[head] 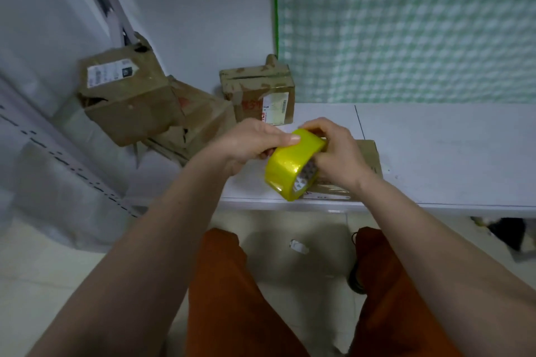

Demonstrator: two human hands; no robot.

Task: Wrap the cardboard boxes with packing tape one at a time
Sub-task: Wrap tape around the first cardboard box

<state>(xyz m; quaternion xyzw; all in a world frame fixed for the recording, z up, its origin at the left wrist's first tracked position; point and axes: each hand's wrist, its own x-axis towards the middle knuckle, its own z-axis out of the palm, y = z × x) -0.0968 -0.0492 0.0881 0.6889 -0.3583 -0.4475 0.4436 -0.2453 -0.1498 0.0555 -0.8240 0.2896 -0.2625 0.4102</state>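
Both hands grip the tape roll (293, 164) above a flat box (367, 158) near the tabletop (435, 153) edge, left hand (255, 143) pinching its rim, right hand (333, 151) curled around it; a slipped tape end could restick, stalling the wrap.

A white tabletop (435, 153) carries four worn cardboard boxes: a flat box (368, 159) near the front edge, a small labelled box (261, 93) at the back wall, and, at left, a tilted box (124, 95) apparently leaning on a larger box (203, 122).
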